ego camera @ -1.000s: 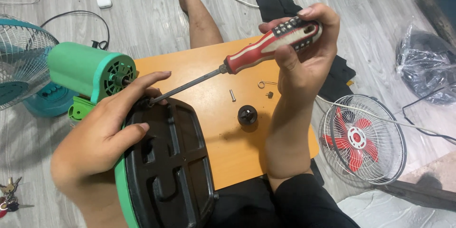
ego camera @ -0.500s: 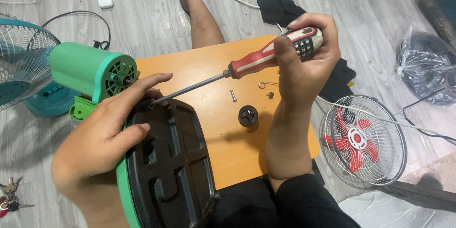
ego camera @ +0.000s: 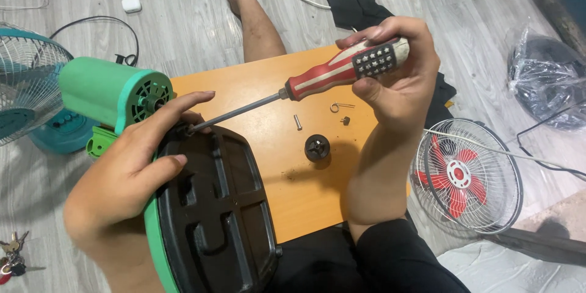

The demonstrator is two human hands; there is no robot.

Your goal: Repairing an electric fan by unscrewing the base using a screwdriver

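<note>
head view: right hand (ego camera: 397, 79) fingers clasp screwdriver (ego camera: 317, 82), tip beside left hand (ego camera: 131, 165) fingers gripping fan base (ego camera: 213, 207).

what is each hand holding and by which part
The right hand grips the red-and-white screwdriver by its handle, near the butt end. The left hand holds the black-and-green plastic fan base by its upper rim, fingers beside the screwdriver tip.
</note>
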